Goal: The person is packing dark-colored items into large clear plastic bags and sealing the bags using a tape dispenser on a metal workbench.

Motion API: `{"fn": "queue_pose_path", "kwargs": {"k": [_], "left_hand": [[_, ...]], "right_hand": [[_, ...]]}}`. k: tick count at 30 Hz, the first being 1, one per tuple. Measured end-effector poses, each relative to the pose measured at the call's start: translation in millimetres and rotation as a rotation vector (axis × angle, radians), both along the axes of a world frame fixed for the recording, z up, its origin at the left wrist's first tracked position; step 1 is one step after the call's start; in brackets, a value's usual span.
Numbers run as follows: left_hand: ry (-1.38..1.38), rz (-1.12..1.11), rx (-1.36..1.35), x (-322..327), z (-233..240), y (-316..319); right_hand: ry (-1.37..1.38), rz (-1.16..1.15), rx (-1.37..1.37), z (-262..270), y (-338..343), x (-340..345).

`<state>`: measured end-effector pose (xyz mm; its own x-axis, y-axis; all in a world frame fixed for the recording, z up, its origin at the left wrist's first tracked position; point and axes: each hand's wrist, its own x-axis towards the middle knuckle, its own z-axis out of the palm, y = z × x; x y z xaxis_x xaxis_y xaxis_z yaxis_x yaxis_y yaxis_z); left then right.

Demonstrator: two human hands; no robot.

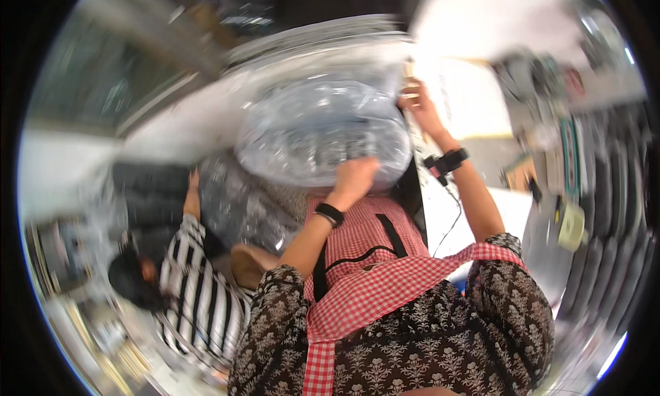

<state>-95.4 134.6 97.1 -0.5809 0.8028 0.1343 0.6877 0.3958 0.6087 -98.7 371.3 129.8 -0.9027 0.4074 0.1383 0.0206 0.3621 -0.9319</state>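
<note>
A large clear plastic bag [319, 133] with several transparent things in it lies in front of me, against my red checked apron [361, 226]. My left hand [356, 179], with a dark band at its wrist, is closed in a fist on the near side of the bag. To the upper right of the bag, my right hand [417, 104] is at the edge of the white table, its fingers bent. Blur hides whether it grips anything. A dark strap with a small device [441, 166] is on the right wrist.
A co-worker in a striped top [201, 293] is at my left, one arm stretched towards dark padded stacks [149, 195]. More clear plastic bags [237, 205] lie between us. On the white table [495, 220] at my right are a cable and a pale green container [571, 226]. Grey stacks [603, 215] stand beyond.
</note>
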Motion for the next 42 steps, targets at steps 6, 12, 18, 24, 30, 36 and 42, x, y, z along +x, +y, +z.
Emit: {"fn": "queue_pose_path", "kwargs": {"k": [6, 12, 18, 24, 30, 36, 42], "left_hand": [[0.056, 0.014, -0.13, -63.8, -19.4, 7.7], [0.269, -0.104, -0.062, -34.7, 19.8, -10.1], [0.32, -0.164, 0.05, -21.0, 32.0, -67.5], [0.113, -0.27, -0.013, 6.4, 41.8, -84.6], [-0.073, -0.346, -0.077, 20.0, 20.2, -65.8], [-0.515, -0.288, -0.106, 39.1, 21.1, -24.8], [-1.424, -0.118, 0.297, 50.1, 57.9, 49.7]], "right_hand": [[-0.245, -0.095, 0.177, -53.5, -50.1, 147.7], [-0.687, -0.551, 0.126, -129.5, -85.5, 289.9], [-0.959, -0.644, 0.527, -167.6, -67.0, 325.0], [-1.401, -0.616, 0.65, -174.2, -64.6, 309.2], [-1.113, -0.629, 0.658, -177.4, -36.0, 341.5], [-0.7, -0.734, 0.592, -68.0, -17.9, 305.1], [-0.419, -0.173, 1.044, 53.4, -99.7, 207.7]]}}
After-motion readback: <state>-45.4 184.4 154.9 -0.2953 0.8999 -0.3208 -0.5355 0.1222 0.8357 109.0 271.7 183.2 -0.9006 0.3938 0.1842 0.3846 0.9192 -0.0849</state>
